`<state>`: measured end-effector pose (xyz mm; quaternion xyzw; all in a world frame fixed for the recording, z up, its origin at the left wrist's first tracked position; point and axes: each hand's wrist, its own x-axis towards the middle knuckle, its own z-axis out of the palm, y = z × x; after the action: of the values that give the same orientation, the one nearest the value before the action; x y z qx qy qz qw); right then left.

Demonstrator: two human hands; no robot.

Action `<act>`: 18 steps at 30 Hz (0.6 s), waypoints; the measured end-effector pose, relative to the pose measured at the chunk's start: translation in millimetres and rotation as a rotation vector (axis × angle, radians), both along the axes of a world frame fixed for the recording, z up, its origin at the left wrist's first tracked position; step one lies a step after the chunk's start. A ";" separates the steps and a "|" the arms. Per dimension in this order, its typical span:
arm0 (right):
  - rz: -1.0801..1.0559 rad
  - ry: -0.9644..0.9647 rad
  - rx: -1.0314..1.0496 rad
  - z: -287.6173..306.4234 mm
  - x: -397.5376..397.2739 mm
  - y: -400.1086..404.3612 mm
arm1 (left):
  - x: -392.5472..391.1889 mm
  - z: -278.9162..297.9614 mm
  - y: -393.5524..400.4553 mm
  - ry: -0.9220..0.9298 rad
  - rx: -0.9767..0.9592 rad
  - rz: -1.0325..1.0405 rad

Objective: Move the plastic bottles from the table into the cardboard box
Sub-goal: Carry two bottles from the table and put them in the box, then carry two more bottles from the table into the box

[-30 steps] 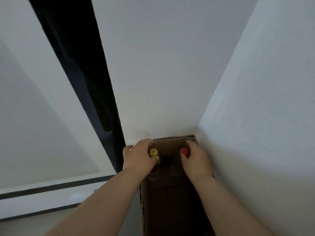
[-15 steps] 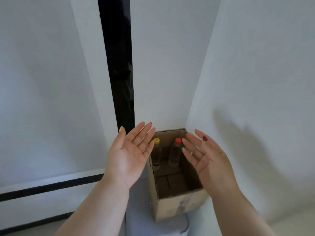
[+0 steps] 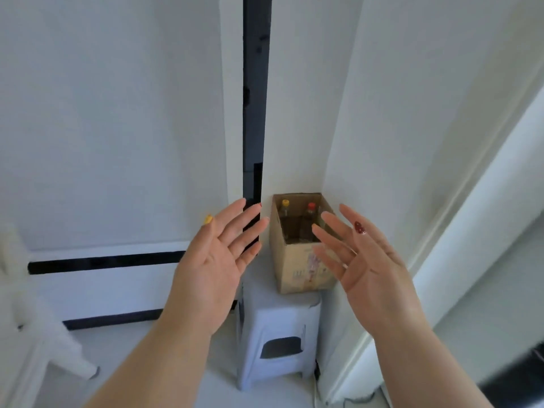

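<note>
While both arms reach forward, left hand [image 3: 213, 262] and right hand [image 3: 365, 262] hover spread, empty, palms facing inward.

Your cardboard box [image 3: 297, 260] is plain brown with a faint red-and-dark print on its front. One bottle cap [image 3: 285, 202] is yellow, the other cap [image 3: 311, 206] red. The stool [image 3: 278, 334] beneath is pale grey-white.

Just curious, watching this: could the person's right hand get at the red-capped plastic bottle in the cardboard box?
Probably yes: the right hand is open and empty, the cardboard box has no lid, and the red-capped plastic bottle stands upright.
</note>
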<state>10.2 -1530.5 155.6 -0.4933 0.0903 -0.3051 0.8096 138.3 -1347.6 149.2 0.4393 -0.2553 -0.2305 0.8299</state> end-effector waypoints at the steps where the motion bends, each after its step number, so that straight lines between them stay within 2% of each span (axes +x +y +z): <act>1: 0.003 0.008 -0.018 5.1 -18.5 20.4 | -18.4 5.0 19.2 -0.024 0.010 0.007; 9: -0.025 -0.026 -0.084 25.5 -132.1 190.6 | -123.4 25.1 181.9 -0.162 0.003 0.055; 18: -0.119 0.010 -0.084 13.7 -248.9 389.7 | -223.1 12.4 362.0 -0.223 0.057 -0.040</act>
<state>-238.7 -1140.8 169.2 -0.5223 0.1104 -0.3536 0.7681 -84.7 -985.6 161.5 0.4804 -0.3482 -0.2037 0.7788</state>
